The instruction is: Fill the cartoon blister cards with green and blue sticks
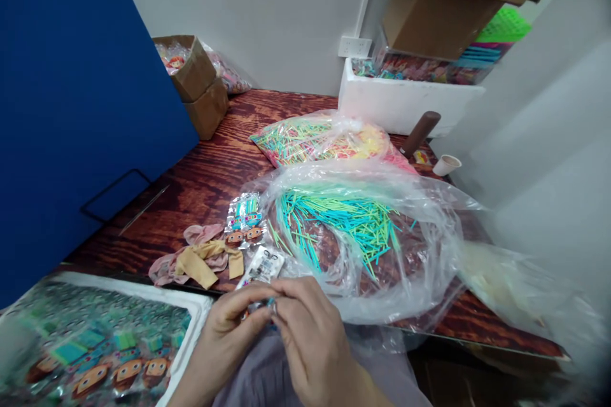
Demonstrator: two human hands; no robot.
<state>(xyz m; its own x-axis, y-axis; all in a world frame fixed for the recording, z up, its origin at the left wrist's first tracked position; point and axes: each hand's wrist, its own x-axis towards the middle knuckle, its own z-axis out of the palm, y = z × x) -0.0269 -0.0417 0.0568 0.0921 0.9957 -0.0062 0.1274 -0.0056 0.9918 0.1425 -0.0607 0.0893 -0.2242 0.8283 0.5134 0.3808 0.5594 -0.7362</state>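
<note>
My left hand (pixel 238 318) and my right hand (pixel 310 331) meet low in the middle, over my lap at the table's front edge. Their fingertips pinch together on a small shiny plastic packet (pixel 258 306), mostly hidden by the fingers, with a bit of blue showing. Just beyond lies a white printed packet (pixel 265 264). Behind that is a clear packet (pixel 245 219) with cartoon faces and green and blue sticks. An open clear plastic bag (pixel 429 267) spreads to the right, with many loose green and blue sticks (pixel 353 222) in it.
A white foam box (pixel 200 311) of cartoon-face packets stands at lower left. Pink and tan cloth pieces (pixel 198 264) lie near it. Behind are a bag of coloured sticks (pixel 305 140), a brown cylinder (pixel 420 132), a paper cup (pixel 447 165), a white foam bin (pixel 405 102) and cardboard boxes (pixel 207 108).
</note>
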